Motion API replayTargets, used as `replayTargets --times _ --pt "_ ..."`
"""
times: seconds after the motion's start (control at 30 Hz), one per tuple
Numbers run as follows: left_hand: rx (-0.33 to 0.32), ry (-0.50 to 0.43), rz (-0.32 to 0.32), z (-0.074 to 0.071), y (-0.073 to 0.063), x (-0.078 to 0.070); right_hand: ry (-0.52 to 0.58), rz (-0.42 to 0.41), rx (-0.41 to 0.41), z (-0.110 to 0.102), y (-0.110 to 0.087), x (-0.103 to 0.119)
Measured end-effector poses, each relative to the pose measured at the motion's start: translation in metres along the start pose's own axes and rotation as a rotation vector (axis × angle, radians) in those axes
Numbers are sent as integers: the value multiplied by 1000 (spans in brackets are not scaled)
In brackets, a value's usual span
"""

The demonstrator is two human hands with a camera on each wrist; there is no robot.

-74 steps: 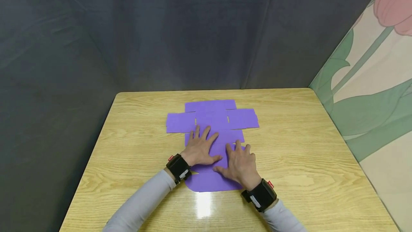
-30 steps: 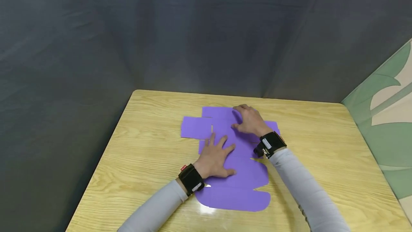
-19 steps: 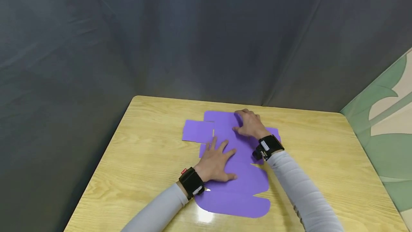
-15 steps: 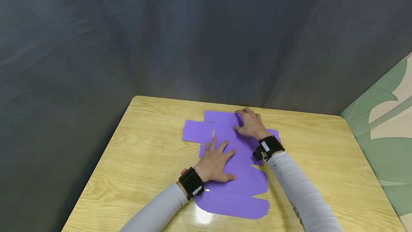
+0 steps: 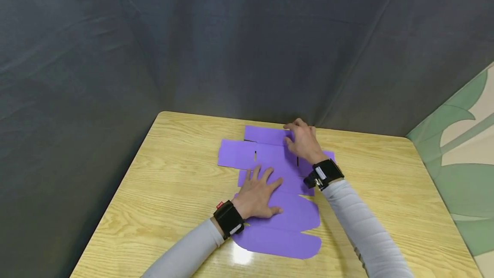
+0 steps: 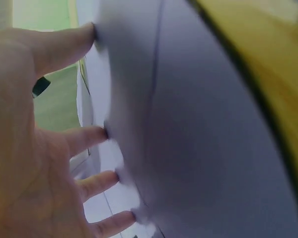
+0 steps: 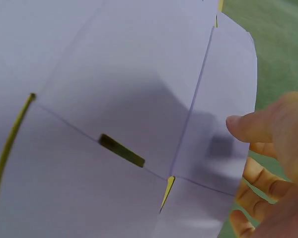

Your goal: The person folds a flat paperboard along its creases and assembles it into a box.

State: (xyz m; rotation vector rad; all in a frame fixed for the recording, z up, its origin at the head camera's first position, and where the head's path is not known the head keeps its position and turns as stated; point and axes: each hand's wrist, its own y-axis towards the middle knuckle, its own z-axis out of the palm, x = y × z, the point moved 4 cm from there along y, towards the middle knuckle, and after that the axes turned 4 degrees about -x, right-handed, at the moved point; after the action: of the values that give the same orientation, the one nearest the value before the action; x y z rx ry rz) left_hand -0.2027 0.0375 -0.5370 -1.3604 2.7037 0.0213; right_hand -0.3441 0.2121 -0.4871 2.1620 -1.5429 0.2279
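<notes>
Seems just to be easing the far end of the purple cardboard box blank up from the bench. Now shows dark through the slots beside the far panel, in place of the pale tone of half a second ago. Looks, from this, like a turn from pressing flat to raising, with only the far end begun and everything nearer unfolded.

Holds the far flap near its right end with the right hand: thumb on the upper face, fingers curled past the edge, in a light pinch by the right wrist view. Keeps the left hand where it was a second ago, splayed wide, pressing with straight fingers and pinching nothing in that grip.

Lies mostly on the near side of the right grip, running back under the left grip to the rounded near flap. Juts out beyond and left of the left grip with one wing; hides the other wing partly behind the right wrist. Cannot tell how high the far end stands.
</notes>
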Motion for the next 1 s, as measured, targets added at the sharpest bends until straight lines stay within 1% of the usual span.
replayTargets --times 0.17,0.27,0.33,0.4,0.5,0.6,0.7,0.83,0.9,0.93,1.0 --pt "-37 59 24 -3 -3 -5 19 -42 -60 -14 0 11" --pt "-60 76 28 -5 -2 -5 -1 -75 -94 -25 0 18" --pt "-66 81 30 -7 -1 -4 -21 -90 -103 -33 0 23" --pt "-61 79 32 -7 1 -3 -41 -93 -91 -39 1 28" --pt "-37 64 23 -6 4 -1 -60 -93 -15 -46 2 38" --pt "-5 35 10 -5 6 1 -85 -103 94 -50 3 47" --pt "13 11 -5 -4 7 2 -95 -108 208 -54 3 55" --pt "14 -9 -14 -5 8 2 -35 -68 396 -57 -4 60" --pt "13 -20 -14 -5 8 2 -3 -40 472 -57 -9 61" --pt "14 -23 -13 -6 7 2 10 -30 499 -57 -12 62" --pt "18 -28 -12 -7 6 3 28 -27 515 -55 -16 63"
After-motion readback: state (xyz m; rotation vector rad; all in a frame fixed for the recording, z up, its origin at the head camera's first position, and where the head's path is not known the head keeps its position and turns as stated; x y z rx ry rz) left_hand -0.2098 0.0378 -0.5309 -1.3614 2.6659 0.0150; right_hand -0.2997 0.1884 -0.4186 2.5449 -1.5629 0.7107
